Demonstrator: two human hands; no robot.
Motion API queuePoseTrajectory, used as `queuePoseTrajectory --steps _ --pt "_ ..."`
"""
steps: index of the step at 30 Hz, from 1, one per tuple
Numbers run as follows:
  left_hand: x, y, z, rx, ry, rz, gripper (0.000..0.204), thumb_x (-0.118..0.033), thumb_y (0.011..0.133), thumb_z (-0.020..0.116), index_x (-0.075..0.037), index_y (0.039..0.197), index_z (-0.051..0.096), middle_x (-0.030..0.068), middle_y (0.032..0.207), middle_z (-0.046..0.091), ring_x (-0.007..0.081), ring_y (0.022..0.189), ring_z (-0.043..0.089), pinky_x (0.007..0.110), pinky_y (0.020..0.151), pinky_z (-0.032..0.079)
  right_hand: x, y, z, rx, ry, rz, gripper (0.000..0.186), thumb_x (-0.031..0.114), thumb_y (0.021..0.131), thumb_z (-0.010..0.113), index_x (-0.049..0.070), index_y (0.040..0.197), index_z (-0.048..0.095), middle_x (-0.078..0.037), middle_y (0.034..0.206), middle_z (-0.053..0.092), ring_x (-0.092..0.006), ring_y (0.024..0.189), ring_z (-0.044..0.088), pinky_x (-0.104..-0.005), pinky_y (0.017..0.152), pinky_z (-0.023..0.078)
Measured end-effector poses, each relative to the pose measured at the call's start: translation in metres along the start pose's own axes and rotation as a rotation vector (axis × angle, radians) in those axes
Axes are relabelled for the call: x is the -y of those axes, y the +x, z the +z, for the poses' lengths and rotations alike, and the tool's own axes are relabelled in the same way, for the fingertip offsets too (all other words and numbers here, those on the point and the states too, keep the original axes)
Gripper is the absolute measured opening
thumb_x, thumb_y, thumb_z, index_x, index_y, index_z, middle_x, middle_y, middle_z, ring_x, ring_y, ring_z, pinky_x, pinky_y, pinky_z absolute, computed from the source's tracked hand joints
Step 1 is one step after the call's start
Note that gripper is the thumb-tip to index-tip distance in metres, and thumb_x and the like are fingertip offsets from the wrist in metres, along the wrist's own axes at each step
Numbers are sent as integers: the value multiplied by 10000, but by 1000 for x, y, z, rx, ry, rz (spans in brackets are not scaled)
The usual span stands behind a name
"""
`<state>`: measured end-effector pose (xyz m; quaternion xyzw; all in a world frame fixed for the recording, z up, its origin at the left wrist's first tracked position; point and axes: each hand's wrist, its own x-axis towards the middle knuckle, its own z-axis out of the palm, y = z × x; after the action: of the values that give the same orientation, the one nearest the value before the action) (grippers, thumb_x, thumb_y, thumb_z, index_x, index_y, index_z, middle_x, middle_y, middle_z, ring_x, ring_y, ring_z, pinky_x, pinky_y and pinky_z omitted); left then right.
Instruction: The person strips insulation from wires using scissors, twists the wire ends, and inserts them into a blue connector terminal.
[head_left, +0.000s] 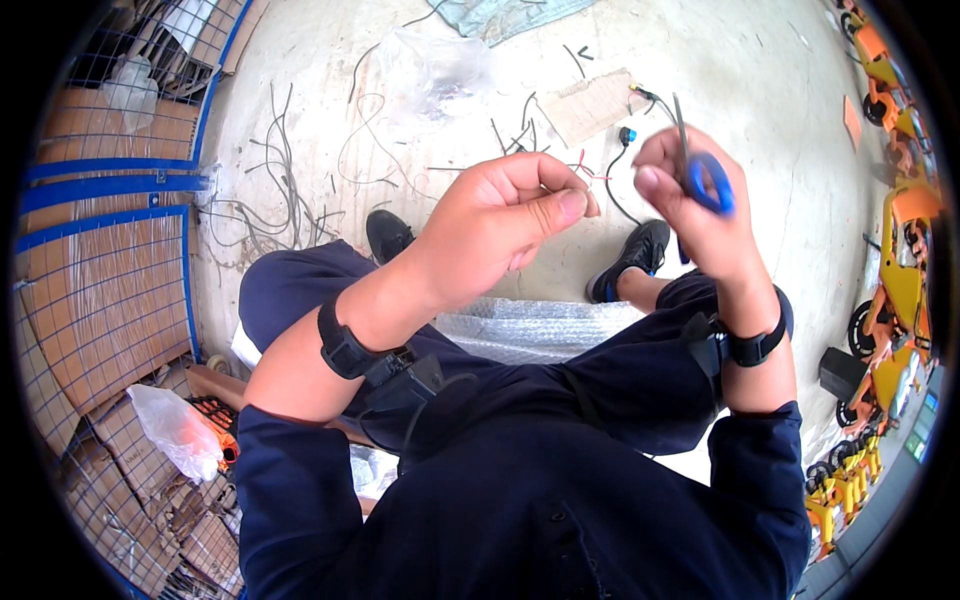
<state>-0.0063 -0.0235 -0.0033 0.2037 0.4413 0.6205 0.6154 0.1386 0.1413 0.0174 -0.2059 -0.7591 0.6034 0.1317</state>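
In front of me, my left hand [490,220] is closed in a pinch of thumb and fingers. Whatever is between those fingertips is too small to make out. My right hand [700,200], a short way to the right, holds scissors with blue handles [711,184]. Their dark blade [681,120] points up and away from me. Thumb and curled fingers of this hand come close together at its left side. Beyond and between the hands, a black cable with a blue connector [627,135] lies on the floor. Thin red wire pieces [584,165] show past the left fingertips.
Loose dark wires [285,170] spread over the floor at left, near a clear plastic bag [440,75]. A cardboard piece [590,108] lies ahead. Blue wire-mesh cages [110,290] with cardboard stand left; orange and yellow wheeled items [905,260] line the right. Bubble wrap [540,328] lies between my legs.
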Motion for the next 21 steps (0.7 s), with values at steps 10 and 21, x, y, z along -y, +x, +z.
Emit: queuePoseTrajectory --steps 10,21 --pt "-1 5 -7 -169 27 0 163 -127 954 524 22 989 579 -65 567 409 7 463 303 180 431 235 -246 47 -36 295 -857 422 382 108 674 630 -3 1035 573 -225 895 641 -357 863 624 -410 759 488" --pt "-2 15 -7 -214 234 62 154 -169 941 568 -25 982 602 -29 746 591 -7 512 390 164 457 307 -376 27 25 465 -1053 699 286 128 830 534 85 1112 557 -135 1125 637 -298 1071 604 -446 884 462"
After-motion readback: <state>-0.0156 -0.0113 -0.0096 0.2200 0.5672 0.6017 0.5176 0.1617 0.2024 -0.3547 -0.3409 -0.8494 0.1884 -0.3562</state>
